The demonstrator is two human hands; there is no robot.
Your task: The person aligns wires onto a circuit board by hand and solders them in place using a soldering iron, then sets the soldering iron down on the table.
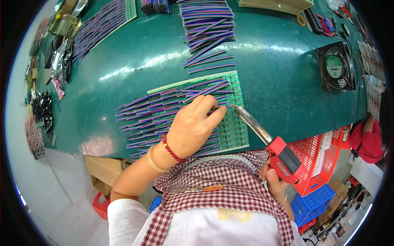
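Observation:
A green circuit board panel (236, 131) lies flat near the table's front edge. Rows of short multicoloured wire strips (154, 117) spread leftward across it, overhanging its left side. My left hand (193, 125) is over the board, thumb and fingers pinched on a wire strip whose gripped part is mostly hidden. In my right hand (277, 185) is a soldering iron (286, 160) with a red and black handle. Its metal tip reaches the board just beside my left fingertips. Whether the tip touches a pad is too small to tell.
Beyond the board lies a stack of loose wire strips (207, 24). Another wired panel (102, 26) sits far left. A black fan (335, 66) stands at right, with pliers (327, 26) behind it. A red basket (318, 164) is by the table's right front edge.

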